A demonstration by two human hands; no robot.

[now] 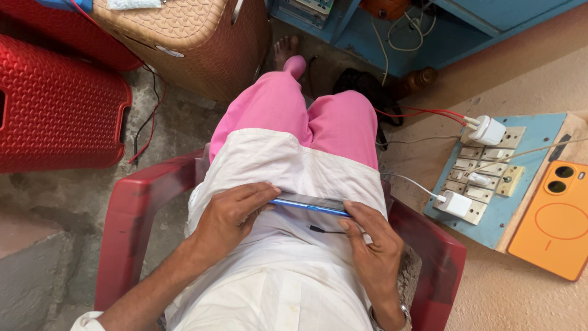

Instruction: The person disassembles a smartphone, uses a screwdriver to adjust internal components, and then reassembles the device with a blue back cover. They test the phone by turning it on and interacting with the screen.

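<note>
While you sit, phone (311,207) lies edge-on w/ long axis 9-to-3 btwn hands: left hand (229,214) pinches 9 o'clock end, right hand (373,242) grips 3 o'clock end, equally near.

1 head-worn camera looks steeply down, close over the lap (288,165) and red chair (131,208).

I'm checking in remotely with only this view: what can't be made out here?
- Phone, head view: seen edge-on, faces hidden.
- Left hand fingertips: tucked behind the phone.
- Thin black tool: too small to identify; right hand covers its end.
- Orange phone: cut by the right edge.
</note>
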